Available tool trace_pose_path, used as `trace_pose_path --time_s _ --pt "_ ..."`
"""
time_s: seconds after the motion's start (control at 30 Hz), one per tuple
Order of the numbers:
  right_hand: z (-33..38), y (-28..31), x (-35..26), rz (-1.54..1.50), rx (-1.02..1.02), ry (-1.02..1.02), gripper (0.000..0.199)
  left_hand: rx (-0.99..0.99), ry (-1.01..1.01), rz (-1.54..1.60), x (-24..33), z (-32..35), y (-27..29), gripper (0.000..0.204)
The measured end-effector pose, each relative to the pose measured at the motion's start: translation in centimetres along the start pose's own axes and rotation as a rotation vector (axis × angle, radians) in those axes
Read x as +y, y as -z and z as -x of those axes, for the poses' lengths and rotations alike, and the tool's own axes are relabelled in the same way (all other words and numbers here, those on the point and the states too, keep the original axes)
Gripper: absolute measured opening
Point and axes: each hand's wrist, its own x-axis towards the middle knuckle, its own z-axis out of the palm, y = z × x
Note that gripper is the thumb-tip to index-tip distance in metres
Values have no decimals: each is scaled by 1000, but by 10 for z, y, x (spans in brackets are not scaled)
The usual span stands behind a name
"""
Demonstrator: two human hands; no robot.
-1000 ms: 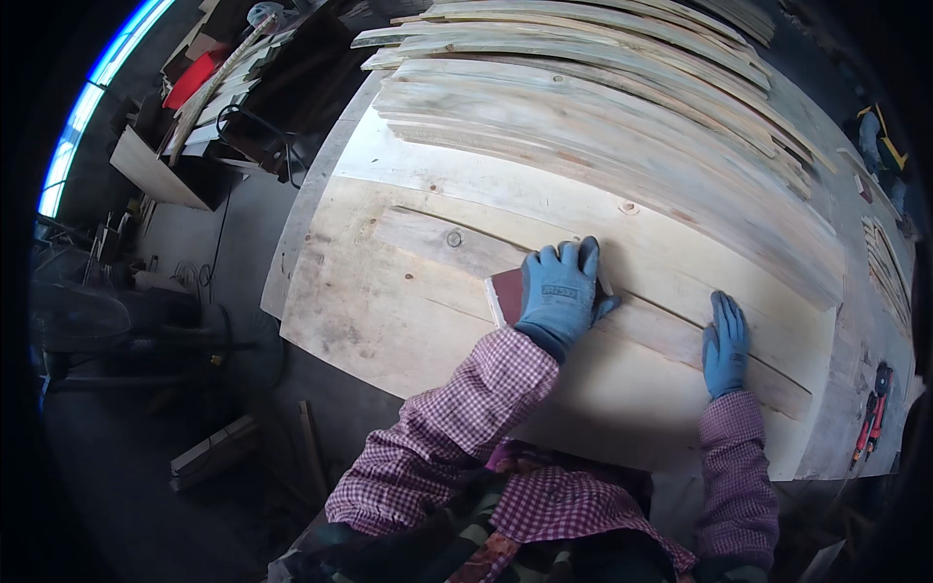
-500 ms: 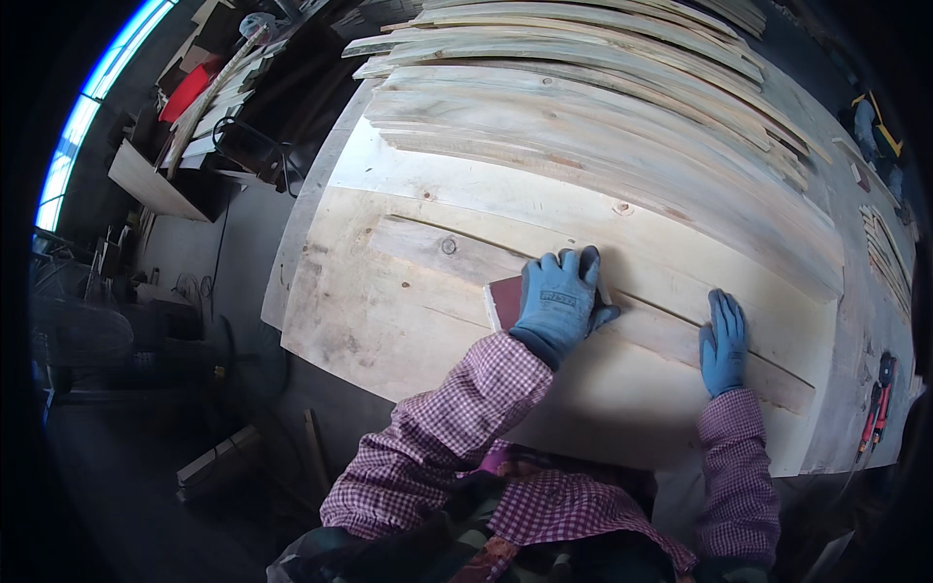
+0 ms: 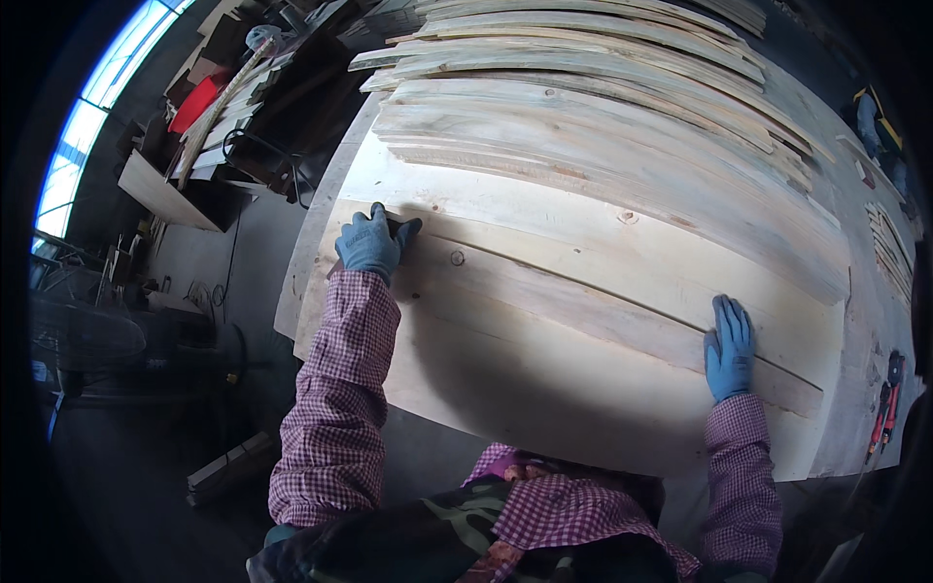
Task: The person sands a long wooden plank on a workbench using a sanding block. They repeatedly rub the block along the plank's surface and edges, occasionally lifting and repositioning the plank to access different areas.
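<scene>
Grip: left hand (image 3: 369, 245) curled round a sanding block (image 3: 335, 269), with my fingers bent over it; only a small dark reddish edge shows past my glove, the rest is hidden.
Board under my hands: one long, pale board (image 3: 544, 296) lies flat on the table (image 3: 583, 413), slanting down from upper left to lower right in my view.
Block's place: beneath my left palm, at the left end of the board.
Right hand: loose and flat (image 3: 729, 348), fingers stretched out together, resting across the board near its right end and grasping nothing.
Marks on the wood: a round, dark knot (image 3: 457, 257) shows just right of my left hand, and a dark gap runs along the board's far edge.
Gloves and sleeves: blue gloves on both hands, checked sleeves (image 3: 335, 379) down to the wrists.
Across the table: a stack of wide boards (image 3: 603, 160) lies beyond the long one, with narrow strips (image 3: 583, 49) past that.
Right side: red-and-black hand tools (image 3: 884, 403) lie near the table's edge.
Floor, left: pieces of timber (image 3: 231, 468) lie below the table.
</scene>
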Motion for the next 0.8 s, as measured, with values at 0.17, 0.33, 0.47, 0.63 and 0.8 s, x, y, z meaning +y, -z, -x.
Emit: trace_pose_path --time_s 0.17,0.33,0.47,0.63,0.8 --pt "-3 1 6 -52 31 -54 55 202 -510 223 140 106 -26 81" --pt "4 -13 31 -511 432 -345 43 -2 -1091 309 307 213 -18 89" --pt "7 -15 40 -598 448 -371 42 -38 -1254 353 290 204 -19 90" --pt "12 -12 28 -638 399 -392 42 339 -752 310 111 92 -26 83" --pt "5 -7 11 -511 345 -346 40 290 -334 139 0 29 -36 80"
